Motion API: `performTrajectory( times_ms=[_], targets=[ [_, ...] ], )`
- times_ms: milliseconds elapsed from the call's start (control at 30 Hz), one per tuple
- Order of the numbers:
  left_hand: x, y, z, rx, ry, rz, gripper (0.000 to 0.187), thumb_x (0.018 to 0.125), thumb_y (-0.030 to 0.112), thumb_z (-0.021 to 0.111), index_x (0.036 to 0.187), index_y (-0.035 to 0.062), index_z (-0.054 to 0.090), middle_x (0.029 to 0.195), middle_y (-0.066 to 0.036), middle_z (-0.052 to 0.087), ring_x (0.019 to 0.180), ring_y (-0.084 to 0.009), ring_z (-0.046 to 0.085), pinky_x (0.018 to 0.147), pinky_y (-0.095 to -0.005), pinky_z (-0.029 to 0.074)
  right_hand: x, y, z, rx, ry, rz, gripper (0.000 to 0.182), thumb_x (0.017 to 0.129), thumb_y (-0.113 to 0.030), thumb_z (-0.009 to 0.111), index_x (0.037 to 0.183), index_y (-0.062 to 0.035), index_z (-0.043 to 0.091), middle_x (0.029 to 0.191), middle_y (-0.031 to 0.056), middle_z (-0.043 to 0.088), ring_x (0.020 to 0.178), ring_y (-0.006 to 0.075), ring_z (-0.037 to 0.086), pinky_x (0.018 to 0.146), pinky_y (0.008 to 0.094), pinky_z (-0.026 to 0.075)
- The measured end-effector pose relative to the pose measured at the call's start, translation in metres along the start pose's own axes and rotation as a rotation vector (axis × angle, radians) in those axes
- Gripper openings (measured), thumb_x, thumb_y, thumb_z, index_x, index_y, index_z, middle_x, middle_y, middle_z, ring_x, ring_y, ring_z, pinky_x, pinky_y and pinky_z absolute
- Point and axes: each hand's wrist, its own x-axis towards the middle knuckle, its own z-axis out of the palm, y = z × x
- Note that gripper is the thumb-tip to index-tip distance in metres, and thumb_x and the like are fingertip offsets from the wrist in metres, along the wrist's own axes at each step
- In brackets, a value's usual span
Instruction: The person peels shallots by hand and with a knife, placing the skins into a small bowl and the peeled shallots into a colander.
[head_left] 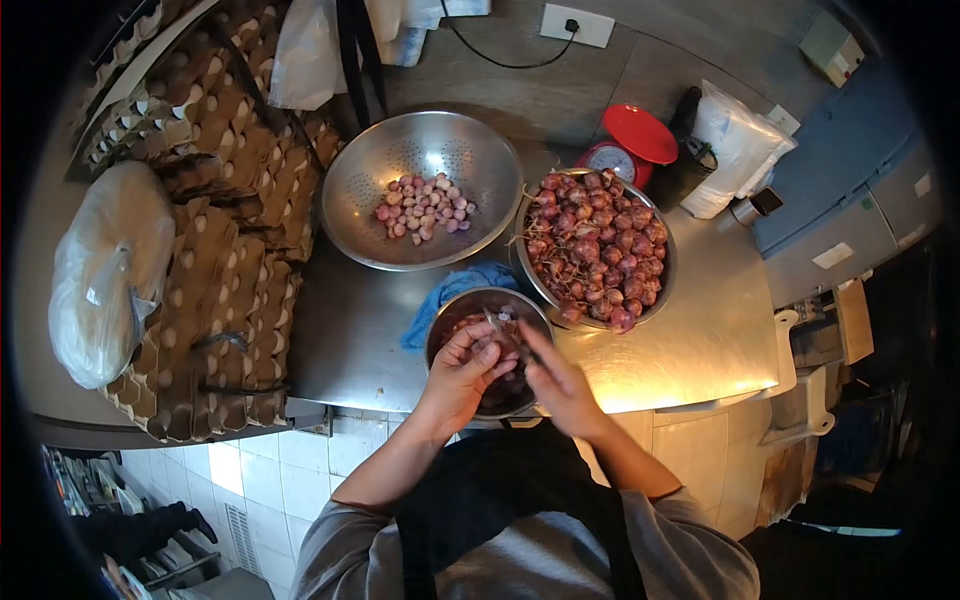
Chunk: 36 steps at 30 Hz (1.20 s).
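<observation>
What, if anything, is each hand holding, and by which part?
The left hand grips a small reddish shallot in its fingertips; the right hand meets it, its own hold unclear.

Single head-worn fisheye view, looking steeply down from above onto the steel counter [700,350], close over the person's own arms. Wide lens is bending the edges, taking in floor tiles below; no second view sharing anything.

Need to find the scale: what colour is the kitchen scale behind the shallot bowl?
Red, with a white dial: the kitchen scale shows best in the head view.
</observation>
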Motion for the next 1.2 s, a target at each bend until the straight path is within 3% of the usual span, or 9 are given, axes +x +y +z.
performTrajectory(
  times_ms=[67, 267, 467, 567, 667, 867, 1000, 1067, 1200],
  targets=[
    [-0.002, 0.000, -0.005, 0.000, 0.009, 0.049, 0.030, 0.085, 0.012, 0.058, 0.114, 0.0085, 0.051, 0.107, -0.001, 0.056, 0.096, -0.0136, 0.055, 0.084, -0.0291, 0.046, -0.012, 0.006, 0.014, -0.111, 0.007, -0.099, 0.045, 0.091, -0.016, 0.045, 0.134, -0.0058, 0.034, 0.129, 0.0150, 0.046, 0.115, 0.0227, 0.048, 0.092, 0.0274, 0.037],
    [-0.011, -0.007, -0.010, -0.069, 0.041, 0.147, 0.024, 0.082, 0.006, 0.060, 0.105, 0.0091, 0.056, 0.103, 0.000, 0.057, 0.096, -0.0131, 0.055, 0.085, -0.0303, 0.045, -0.027, 0.007, 0.017, -0.148, -0.039, -0.066, 0.046, 0.090, -0.017, 0.047, 0.134, -0.0098, 0.035, 0.125, 0.0149, 0.050, 0.110, 0.0279, 0.053, 0.086, 0.0272, 0.042],
    [-0.014, -0.020, -0.013, -0.007, 0.086, 0.235, 0.021, 0.079, 0.000, 0.062, 0.099, 0.0063, 0.058, 0.104, -0.003, 0.058, 0.094, -0.0128, 0.055, 0.084, -0.0302, 0.046, -0.027, 0.005, 0.020, -0.131, -0.025, -0.021, 0.046, 0.090, -0.018, 0.048, 0.133, -0.0086, 0.035, 0.126, 0.0170, 0.048, 0.112, 0.0271, 0.051, 0.088, 0.0283, 0.041],
    [-0.014, -0.024, -0.013, 0.003, 0.078, 0.254, 0.022, 0.078, -0.003, 0.063, 0.098, 0.0056, 0.058, 0.101, -0.004, 0.059, 0.091, -0.0121, 0.056, 0.083, -0.0288, 0.046, -0.022, 0.012, 0.023, -0.148, 0.016, -0.109, 0.046, 0.090, -0.019, 0.049, 0.132, -0.0073, 0.036, 0.124, 0.0186, 0.049, 0.111, 0.0260, 0.052, 0.089, 0.0290, 0.040],
    [-0.018, -0.028, -0.010, 0.018, 0.079, 0.276, 0.023, 0.076, -0.004, 0.064, 0.097, 0.0057, 0.058, 0.098, -0.005, 0.060, 0.089, -0.0116, 0.056, 0.082, -0.0269, 0.046, -0.026, 0.014, 0.027, -0.069, 0.065, 0.036, 0.043, 0.089, -0.019, 0.050, 0.129, -0.0055, 0.038, 0.115, 0.0181, 0.054, 0.104, 0.0249, 0.055, 0.087, 0.0293, 0.041],
    [-0.021, -0.032, -0.005, 0.056, 0.114, 0.251, 0.025, 0.074, -0.006, 0.065, 0.096, 0.0045, 0.058, 0.096, -0.004, 0.060, 0.088, -0.0111, 0.056, 0.081, -0.0251, 0.047, -0.017, 0.017, 0.029, 0.000, 0.106, 0.029, 0.036, 0.090, -0.018, 0.050, 0.121, -0.0043, 0.040, 0.101, 0.0119, 0.056, 0.093, 0.0222, 0.056, 0.082, 0.0298, 0.042],
    [-0.021, -0.029, 0.003, 0.164, 0.092, 0.281, 0.027, 0.081, -0.003, 0.058, 0.108, 0.0026, 0.054, 0.101, -0.006, 0.058, 0.093, -0.0123, 0.055, 0.082, -0.0269, 0.047, -0.012, 0.024, 0.029, 0.318, 0.093, 0.085, 0.032, 0.092, -0.016, 0.046, 0.121, -0.0065, 0.038, 0.083, 0.0022, 0.050, 0.067, 0.0113, 0.047, 0.060, 0.0231, 0.038],
    [-0.019, -0.024, 0.009, 0.142, 0.063, 0.251, 0.029, 0.086, 0.000, 0.053, 0.115, 0.0018, 0.050, 0.105, -0.006, 0.057, 0.096, -0.0129, 0.054, 0.084, -0.0279, 0.047, -0.010, 0.015, 0.026, 0.557, 0.070, 0.179, 0.031, 0.093, -0.016, 0.044, 0.121, -0.0072, 0.035, 0.068, -0.0021, 0.042, 0.050, 0.0041, 0.033, 0.044, 0.0179, 0.028],
    [-0.015, -0.018, 0.012, 0.228, 0.084, 0.186, 0.032, 0.089, 0.003, 0.048, 0.121, 0.0008, 0.045, 0.107, -0.007, 0.055, 0.097, -0.0127, 0.053, 0.083, -0.0277, 0.048, -0.005, 0.011, 0.025, 0.592, 0.068, 0.188, 0.028, 0.093, -0.016, 0.042, 0.119, -0.0078, 0.035, 0.065, -0.0021, 0.041, 0.048, 0.0046, 0.033, 0.042, 0.0183, 0.027]
  ],
)
